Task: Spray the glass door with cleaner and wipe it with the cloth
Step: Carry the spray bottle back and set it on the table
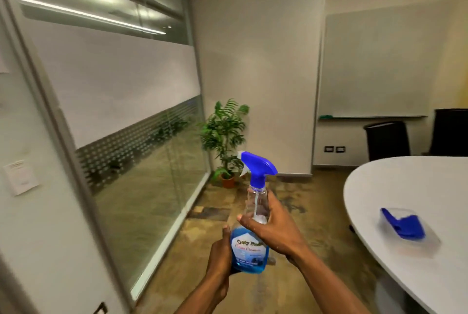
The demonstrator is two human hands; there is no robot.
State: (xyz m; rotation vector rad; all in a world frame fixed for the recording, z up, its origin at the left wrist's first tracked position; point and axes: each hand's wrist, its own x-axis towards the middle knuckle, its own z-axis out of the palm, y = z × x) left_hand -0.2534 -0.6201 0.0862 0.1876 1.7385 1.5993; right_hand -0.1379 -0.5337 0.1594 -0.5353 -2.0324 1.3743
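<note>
— Start close in. What did the hands have?

— Both were on the spray bottle. The left hand was cupped around its lower part, down by the label, and the right hand was closed round the clear upper part, thumb across the front, fingers wrapped behind. No finger was on the trigger; the blue spray head stood free above the right hand, nozzle toward the glass side of the room. The bottle was upright, with blue cleaner only in the lower part.

— So had any spraying been done?

— I'd judge not. I could see no droplets or wet streaks on the glass at the left, though it was partly frosted and blurred, so I couldn't be certain. The grip looked more like carrying or readying than squeezing.

— And the cloth?

— I couldn't tell. Neither hand held one. Something blue lay on the white table to the right, well apart from the hands, too blurred to name.

— Farther off?

— A potted plant in the corner past the glass, and dark chairs behind the table.

— What was left, then?

— By my reckoning, nearly everything: aiming, spraying the door, fetching a cloth, wiping.
</note>
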